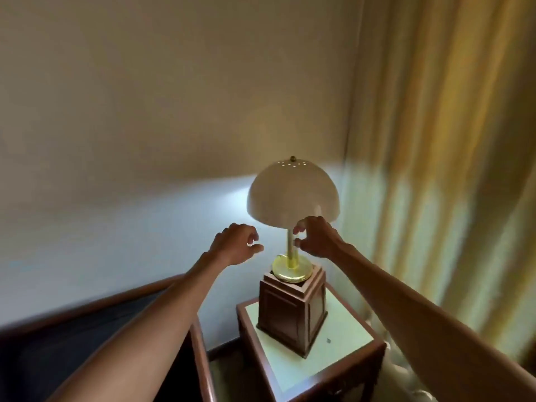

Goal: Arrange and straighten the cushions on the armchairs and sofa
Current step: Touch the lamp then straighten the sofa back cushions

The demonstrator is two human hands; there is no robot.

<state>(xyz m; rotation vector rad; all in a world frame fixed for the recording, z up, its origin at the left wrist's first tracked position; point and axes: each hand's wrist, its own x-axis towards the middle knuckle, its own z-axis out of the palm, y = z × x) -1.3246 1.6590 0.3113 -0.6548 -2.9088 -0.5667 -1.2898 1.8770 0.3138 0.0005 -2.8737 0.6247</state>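
- Both bare arms reach forward toward a table lamp (pixel 293 210) in the corner of the room, not toward any seat.
- The right hand (pixel 314 237) sits just under the rim of the cream dome shade (pixel 290 195), fingers curled beside the upright brass stem (pixel 290 248). They may be touching the stem or a switch there; the view does not settle which. Nothing is held in the hand.
- The left hand (pixel 236 245) hangs left of the stem and apart from it, fingers loosely bent, palm empty.
- The lamp's brass base (pixel 291 271) rests on a dark wooden pedestal box (pixel 293 311), which stands on a pale-topped side table (pixel 345 340). A yellow curtain (pixel 449 169) falls to the right.
- The task's things, the cushions, are not in view. The only seat visible is the curved wooden back and dark upholstery of an armchair (pixel 95 323) at lower left, below the left forearm.
- Judged from this, the seat lies down and to the left of both hands, and the left hand is nearer to it. The next useful move calls for pulling back from the lamp and turning left and downward to find the cushions.
- The stem's long axis is vertical, and the lamp stands raised on a narrow box, so a careless withdrawal might knock it.
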